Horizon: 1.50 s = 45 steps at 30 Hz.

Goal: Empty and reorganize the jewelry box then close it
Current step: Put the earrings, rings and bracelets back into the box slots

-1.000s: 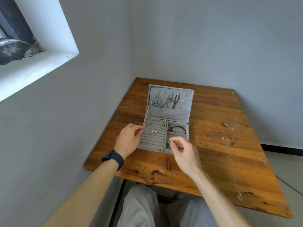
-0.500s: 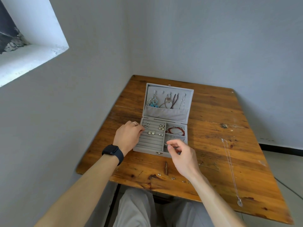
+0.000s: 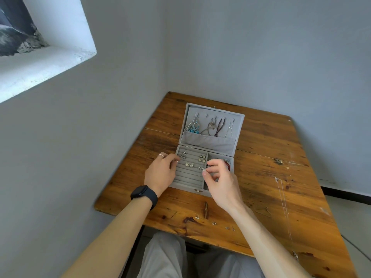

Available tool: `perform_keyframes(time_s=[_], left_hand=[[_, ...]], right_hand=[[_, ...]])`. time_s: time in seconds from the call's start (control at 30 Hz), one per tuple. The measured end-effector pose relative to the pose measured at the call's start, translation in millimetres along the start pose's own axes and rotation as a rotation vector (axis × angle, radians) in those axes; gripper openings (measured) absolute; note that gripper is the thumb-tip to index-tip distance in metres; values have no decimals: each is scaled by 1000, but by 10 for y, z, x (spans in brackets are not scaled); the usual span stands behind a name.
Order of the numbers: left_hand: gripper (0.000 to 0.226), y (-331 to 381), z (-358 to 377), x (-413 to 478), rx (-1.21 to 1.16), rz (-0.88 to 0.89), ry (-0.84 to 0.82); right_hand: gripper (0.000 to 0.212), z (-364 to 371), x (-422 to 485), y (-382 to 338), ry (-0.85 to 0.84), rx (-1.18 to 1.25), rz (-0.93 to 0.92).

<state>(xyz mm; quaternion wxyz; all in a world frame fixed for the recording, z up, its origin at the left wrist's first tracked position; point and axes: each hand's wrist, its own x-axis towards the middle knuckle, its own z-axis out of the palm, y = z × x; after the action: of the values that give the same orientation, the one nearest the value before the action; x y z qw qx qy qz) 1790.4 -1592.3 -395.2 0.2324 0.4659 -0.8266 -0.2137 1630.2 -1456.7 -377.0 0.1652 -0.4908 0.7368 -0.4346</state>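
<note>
The grey jewelry box lies open on the wooden table, its lid tilted back. Turquoise earrings and thin necklaces hang in the lid. Several small earrings sit in the ring rows, and a red bracelet lies in the right compartment. My left hand grips the box's left edge, fingertips on the rows. My right hand hovers over the divider, thumb and forefinger pinching what looks like a small earring, and it hides the front right compartment.
Small stud earrings lie scattered along the table's near edge. A thin silver chain stretches along the right side. Grey walls close off the table's left and far sides. My lap is below the near edge.
My right hand has lifted from the box's front right corner and moved back over the divider beside the ring rows. My left hand has stayed on the box's left edge.
</note>
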Motion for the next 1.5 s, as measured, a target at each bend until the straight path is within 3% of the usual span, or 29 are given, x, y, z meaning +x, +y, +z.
perform_keyframes(time_s=[0.13,0.27,0.6,0.9,1.5], left_hand=[[21,-54,35,-48,-70,16,72],[24,-125,99,-149,-75,61,114],[33,-176,135,-162,-37,98,133],[34,-193,141,-160,-35,77,144],[31,-212,92,-180,-65,93,97]], right_hand=[[10,113,282,-116,-56,-165,-62],[16,286,497,-174,-124,-288,-112],[18,604,626,-257,-98,-542,-258],[15,666,639,-231,-35,-586,-207],[29,501,655,-325,-168,-574,-153]])
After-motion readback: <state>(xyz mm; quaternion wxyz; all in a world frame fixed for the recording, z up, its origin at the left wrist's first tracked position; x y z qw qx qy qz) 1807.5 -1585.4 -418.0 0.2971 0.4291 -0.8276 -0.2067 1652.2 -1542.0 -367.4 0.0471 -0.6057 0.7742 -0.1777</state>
